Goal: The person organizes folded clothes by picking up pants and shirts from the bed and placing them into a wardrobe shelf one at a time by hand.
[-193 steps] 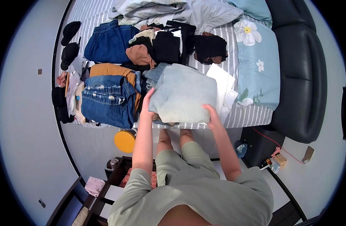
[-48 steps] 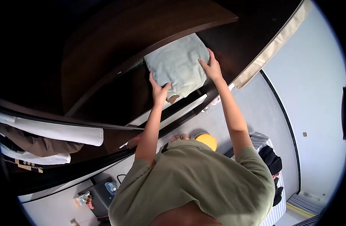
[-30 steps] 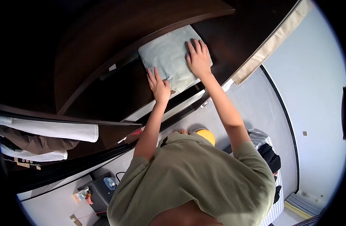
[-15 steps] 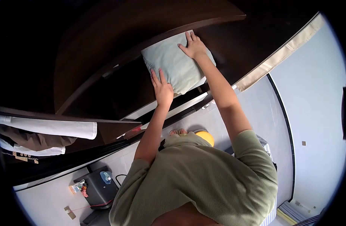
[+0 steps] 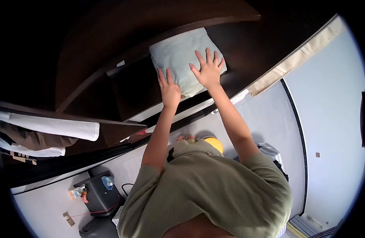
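A folded pair of pale blue jeans [image 5: 176,51] lies on a dark brown cupboard shelf [image 5: 134,89], with pocket stitching showing near its left edge. My left hand [image 5: 171,91] rests against the left front corner of the bundle, fingers stretched out and part of the thumb side hidden. Flat on the jeans' right part lies my right hand [image 5: 209,70], its fingers spread wide. Neither hand grips the cloth.
On the left hang several garments, among them a white one [image 5: 55,126] and a brown one [image 5: 39,137]. A beige curtain strip [image 5: 293,59] borders the right side. Below stand a yellow round object [image 5: 214,144] and a dark grey case [image 5: 99,196].
My right hand has slid back from the far edge of the jeans toward their right front, its fingers spreading. My left hand stays at the left edge. The view has shifted slightly.
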`<state>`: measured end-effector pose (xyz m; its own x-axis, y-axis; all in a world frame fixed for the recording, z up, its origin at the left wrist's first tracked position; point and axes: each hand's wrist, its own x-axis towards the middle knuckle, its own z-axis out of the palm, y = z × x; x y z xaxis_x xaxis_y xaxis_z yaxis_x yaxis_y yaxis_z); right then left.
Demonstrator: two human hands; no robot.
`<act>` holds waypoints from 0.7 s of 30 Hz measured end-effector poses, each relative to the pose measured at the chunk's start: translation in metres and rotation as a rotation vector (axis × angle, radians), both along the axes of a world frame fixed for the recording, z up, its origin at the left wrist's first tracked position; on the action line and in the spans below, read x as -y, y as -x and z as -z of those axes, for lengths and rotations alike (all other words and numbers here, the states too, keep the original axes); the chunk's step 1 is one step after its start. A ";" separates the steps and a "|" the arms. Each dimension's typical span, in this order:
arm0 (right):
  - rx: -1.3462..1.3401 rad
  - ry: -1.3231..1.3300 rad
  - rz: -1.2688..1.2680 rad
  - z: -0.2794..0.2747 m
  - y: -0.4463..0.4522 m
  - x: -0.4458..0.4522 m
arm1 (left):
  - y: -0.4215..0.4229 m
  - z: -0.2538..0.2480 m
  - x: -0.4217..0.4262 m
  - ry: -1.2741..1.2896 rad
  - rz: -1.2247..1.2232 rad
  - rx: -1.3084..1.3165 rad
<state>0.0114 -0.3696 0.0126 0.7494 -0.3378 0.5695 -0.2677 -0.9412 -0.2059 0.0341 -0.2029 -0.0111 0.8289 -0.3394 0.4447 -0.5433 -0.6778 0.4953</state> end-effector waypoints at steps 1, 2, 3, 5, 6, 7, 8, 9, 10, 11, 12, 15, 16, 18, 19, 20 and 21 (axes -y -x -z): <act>-0.019 0.014 -0.003 -0.004 0.004 0.000 | 0.003 0.000 -0.001 0.014 0.000 -0.003; -0.006 0.008 -0.028 -0.002 0.008 0.001 | 0.006 0.000 -0.002 0.027 0.000 0.009; 0.009 0.001 -0.052 0.000 0.014 0.001 | 0.010 0.000 -0.003 0.040 -0.001 0.022; 0.025 -0.017 -0.096 0.005 0.028 0.002 | 0.019 0.001 -0.008 0.037 -0.002 0.040; 0.023 -0.028 -0.115 0.006 0.039 0.000 | 0.027 0.002 -0.010 0.021 -0.002 0.040; 0.016 -0.041 -0.132 0.008 0.051 -0.002 | 0.036 0.004 -0.014 0.003 0.000 0.035; 0.012 -0.136 -0.177 0.009 0.062 -0.004 | 0.045 0.006 -0.017 0.022 0.025 0.034; 0.010 -0.231 -0.220 0.010 0.073 -0.006 | 0.053 0.004 -0.019 0.042 0.051 0.034; 0.014 -0.322 -0.263 0.009 0.081 -0.007 | 0.058 0.001 -0.021 0.065 0.077 0.039; 0.070 -0.345 -0.282 0.009 0.089 -0.009 | 0.063 -0.001 -0.022 0.158 0.103 0.070; 0.089 -0.408 -0.300 0.012 0.096 -0.009 | 0.067 -0.005 -0.027 0.206 0.116 0.077; 0.202 -0.693 -0.316 0.002 0.117 -0.020 | 0.070 -0.023 -0.033 0.360 0.138 0.104; 0.210 -0.728 -0.305 0.002 0.122 -0.024 | 0.070 -0.027 -0.035 0.371 0.156 0.086; 0.230 -0.801 -0.279 0.008 0.132 -0.028 | 0.068 -0.033 -0.041 0.390 0.198 0.047; 0.235 -0.872 -0.264 0.012 0.136 -0.032 | 0.066 -0.035 -0.042 0.420 0.230 0.071; 0.248 -0.877 -0.246 0.016 0.141 -0.035 | 0.066 -0.036 -0.044 0.435 0.273 0.041; 0.260 -0.883 -0.226 0.014 0.147 -0.041 | 0.067 -0.036 -0.046 0.449 0.317 0.007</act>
<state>-0.1351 -0.3289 -0.0015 0.7352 -0.5889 0.3356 0.0559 -0.4406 -0.8959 -0.0329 -0.1569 0.0250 0.7134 -0.3476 0.6085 -0.6908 -0.2034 0.6938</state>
